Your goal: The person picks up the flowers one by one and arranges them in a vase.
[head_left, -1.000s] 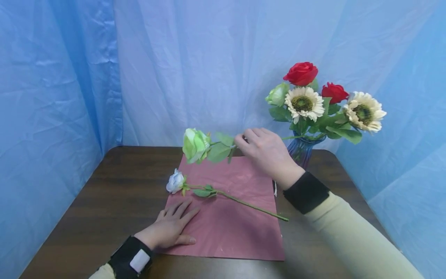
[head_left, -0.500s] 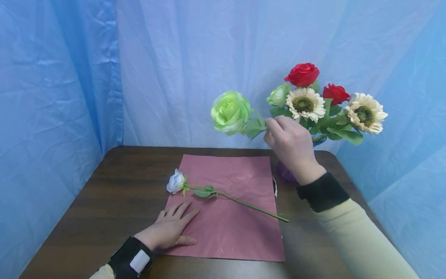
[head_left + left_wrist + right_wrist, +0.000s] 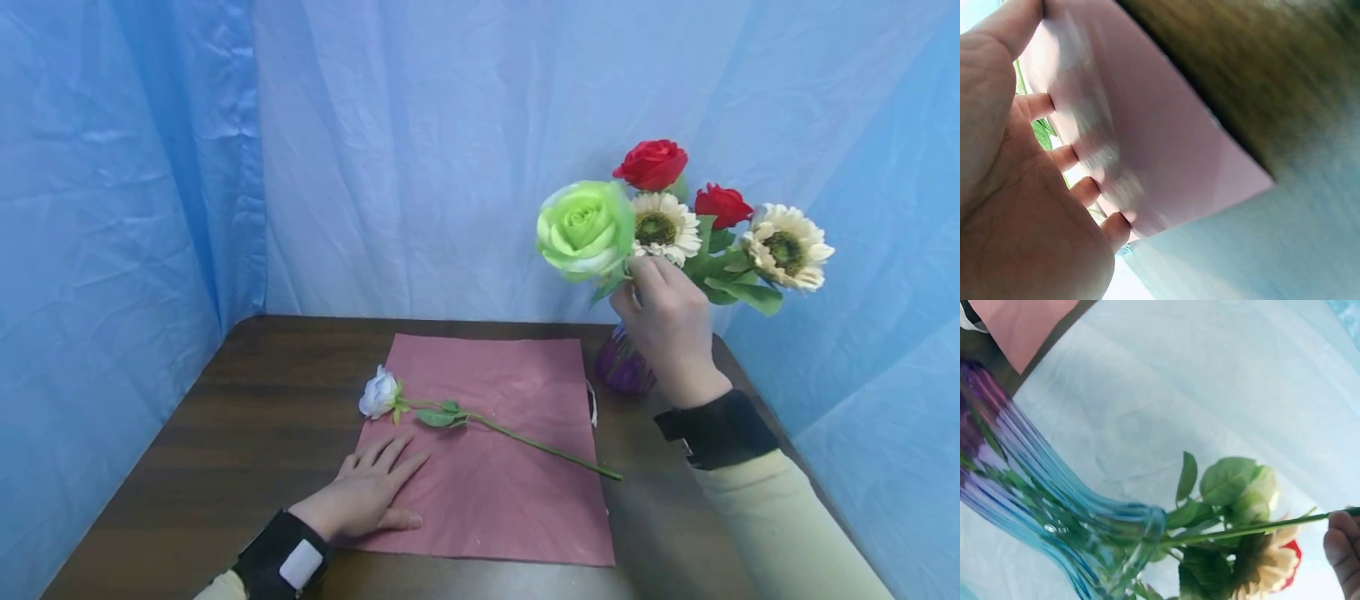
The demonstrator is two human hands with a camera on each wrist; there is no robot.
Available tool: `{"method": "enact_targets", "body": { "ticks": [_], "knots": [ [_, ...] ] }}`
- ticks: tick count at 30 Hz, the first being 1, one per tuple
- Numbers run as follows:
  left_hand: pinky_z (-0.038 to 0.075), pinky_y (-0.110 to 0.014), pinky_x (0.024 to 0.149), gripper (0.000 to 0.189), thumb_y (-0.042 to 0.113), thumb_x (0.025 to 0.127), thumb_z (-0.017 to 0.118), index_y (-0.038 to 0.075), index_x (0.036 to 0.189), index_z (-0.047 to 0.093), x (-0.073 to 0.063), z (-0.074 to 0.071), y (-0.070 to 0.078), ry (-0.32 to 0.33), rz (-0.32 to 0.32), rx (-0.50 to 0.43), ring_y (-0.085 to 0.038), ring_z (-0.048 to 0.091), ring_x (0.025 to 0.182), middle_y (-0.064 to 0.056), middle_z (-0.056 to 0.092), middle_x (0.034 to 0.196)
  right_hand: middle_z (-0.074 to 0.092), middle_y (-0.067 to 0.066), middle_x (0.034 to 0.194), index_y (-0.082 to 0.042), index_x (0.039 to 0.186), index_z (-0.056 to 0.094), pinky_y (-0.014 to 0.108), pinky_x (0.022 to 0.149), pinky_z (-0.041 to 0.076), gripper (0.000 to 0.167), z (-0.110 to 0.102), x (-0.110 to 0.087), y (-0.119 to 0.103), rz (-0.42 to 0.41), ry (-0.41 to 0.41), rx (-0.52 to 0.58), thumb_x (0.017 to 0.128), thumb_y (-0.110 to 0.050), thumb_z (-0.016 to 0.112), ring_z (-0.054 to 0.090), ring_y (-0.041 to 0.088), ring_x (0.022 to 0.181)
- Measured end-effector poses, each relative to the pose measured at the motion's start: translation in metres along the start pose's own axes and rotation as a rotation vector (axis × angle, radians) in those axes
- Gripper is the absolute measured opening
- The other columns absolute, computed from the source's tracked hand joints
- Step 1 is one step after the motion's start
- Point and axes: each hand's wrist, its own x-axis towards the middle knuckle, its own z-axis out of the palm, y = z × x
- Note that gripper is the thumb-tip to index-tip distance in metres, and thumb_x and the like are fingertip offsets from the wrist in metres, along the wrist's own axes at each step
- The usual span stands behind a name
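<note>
My right hand (image 3: 667, 321) pinches the stem (image 3: 1260, 527) of a large green rose (image 3: 585, 229) just below its bloom. In the right wrist view that stem runs down into the mouth of a blue and purple ribbed glass vase (image 3: 1066, 469). Two red roses (image 3: 651, 164) and two cream sunflowers (image 3: 786, 248) stand in the vase, and a smaller green rose (image 3: 1257, 494) shows among the leaves. Spread flat, my left hand (image 3: 360, 492) rests on the left edge of a pink sheet (image 3: 510, 508). Across the sheet lies a pale blue-white rose (image 3: 379, 392), its stem end past the right edge.
The dark wooden table (image 3: 247, 433) carries everything. A small white string-like piece (image 3: 592, 404) shows at the sheet's right edge, near the vase. Blue-white fabric curtains (image 3: 420, 167) hang behind the table and at both sides.
My right hand has carried the green rose rightward and up from above the sheet to the vase, its bloom turning from sideways to facing me. The left hand has stayed still.
</note>
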Motion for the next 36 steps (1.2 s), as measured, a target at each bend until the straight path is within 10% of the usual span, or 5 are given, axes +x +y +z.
{"method": "enact_targets", "body": {
  "ticks": [20,29,36],
  "knots": [
    [0.025,-0.072,0.111,0.09,0.073,0.088,0.06,0.026,0.16,0.035,0.003,0.001,0.002,-0.007,-0.017,-0.004,-0.044,0.017,0.152,-0.012,0.019,0.169,0.067,0.024,0.08,0.006,0.092,0.066,0.041,0.066,0.043,0.007,-0.017,-0.032,0.044,0.364,0.149,-0.019,0.087,0.002,0.065,0.061,0.038,0.069],
    [0.025,-0.072,0.111,0.09,0.073,0.088,0.059,0.026,0.16,0.034,0.005,0.003,0.001,-0.001,-0.007,-0.009,-0.044,0.017,0.152,-0.012,0.018,0.169,0.073,0.019,0.081,0.003,0.09,0.066,0.009,0.069,0.033,0.012,-0.021,-0.043,0.068,0.624,0.161,-0.053,0.093,-0.009,0.063,0.043,-0.022,0.068],
    [0.024,-0.073,0.111,0.091,0.074,0.088,0.058,0.026,0.161,0.033,0.007,0.001,-0.005,0.001,0.016,-0.002,-0.044,0.017,0.152,-0.012,0.018,0.169,0.062,-0.013,0.065,-0.018,0.083,0.06,0.016,0.064,0.036,0.011,-0.02,-0.053,0.083,0.846,0.111,0.017,0.093,-0.012,0.06,0.048,-0.015,0.061]
  ]
}}
